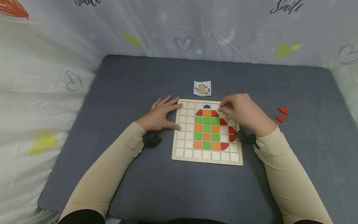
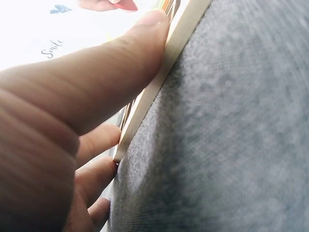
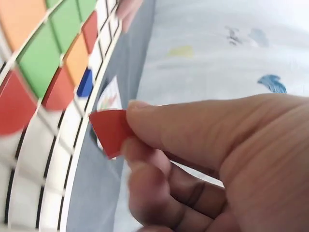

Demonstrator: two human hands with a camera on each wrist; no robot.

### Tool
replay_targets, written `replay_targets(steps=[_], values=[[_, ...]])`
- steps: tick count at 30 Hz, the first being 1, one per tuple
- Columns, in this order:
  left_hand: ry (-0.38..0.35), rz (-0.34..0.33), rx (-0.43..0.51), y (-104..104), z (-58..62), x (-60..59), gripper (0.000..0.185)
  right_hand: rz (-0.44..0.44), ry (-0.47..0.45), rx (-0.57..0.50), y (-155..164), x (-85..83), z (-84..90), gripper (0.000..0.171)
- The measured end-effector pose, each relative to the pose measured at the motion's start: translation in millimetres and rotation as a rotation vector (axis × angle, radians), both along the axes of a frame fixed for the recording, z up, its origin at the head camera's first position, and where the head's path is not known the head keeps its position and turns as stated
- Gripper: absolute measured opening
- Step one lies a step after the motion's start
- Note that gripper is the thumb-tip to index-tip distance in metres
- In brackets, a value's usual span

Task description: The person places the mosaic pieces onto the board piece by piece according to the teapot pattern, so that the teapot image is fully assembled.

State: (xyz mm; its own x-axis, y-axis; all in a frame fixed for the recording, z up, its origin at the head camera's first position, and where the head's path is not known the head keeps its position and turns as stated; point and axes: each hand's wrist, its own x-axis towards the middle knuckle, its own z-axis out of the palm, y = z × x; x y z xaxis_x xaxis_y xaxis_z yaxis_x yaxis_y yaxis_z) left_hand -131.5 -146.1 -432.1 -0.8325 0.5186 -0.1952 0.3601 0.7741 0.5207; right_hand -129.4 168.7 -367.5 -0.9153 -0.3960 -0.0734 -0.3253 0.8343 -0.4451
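A wooden grid board [image 1: 180,154] lies on the grey mat, partly filled with green, orange and red tiles and one blue piece [image 1: 206,106] at the top. My left hand [image 1: 160,113] lies flat on the mat, fingers straight, touching the board's left edge [image 2: 159,82]. My right hand [image 1: 237,110] hovers over the board's upper right corner and pinches a red quarter-round tile [image 3: 110,130] between thumb and fingers. In the right wrist view the tile is held just above the board's edge [image 3: 79,159].
A small pattern card [image 1: 202,88] lies just beyond the board. Two loose red pieces [image 1: 282,114] sit on the mat to the right. A grey mat [image 1: 139,186] covers the table, with a printed white cloth [image 1: 42,93] rising around it.
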Motion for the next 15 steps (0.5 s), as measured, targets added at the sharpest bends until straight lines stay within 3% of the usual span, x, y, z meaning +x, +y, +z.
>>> replay_targets(steps=[6, 15], values=[[-0.003, 0.006, -0.008, -0.3, -1.6, -0.8, 0.100, 0.023, -0.063, -0.028, -19.5, 1.1, 1.2, 0.011], [-0.002, 0.006, -0.001, -0.5, -3.1, -2.2, 0.099, 0.075, -0.068, -0.087, -44.8, 8.7, -3.7, 0.009]])
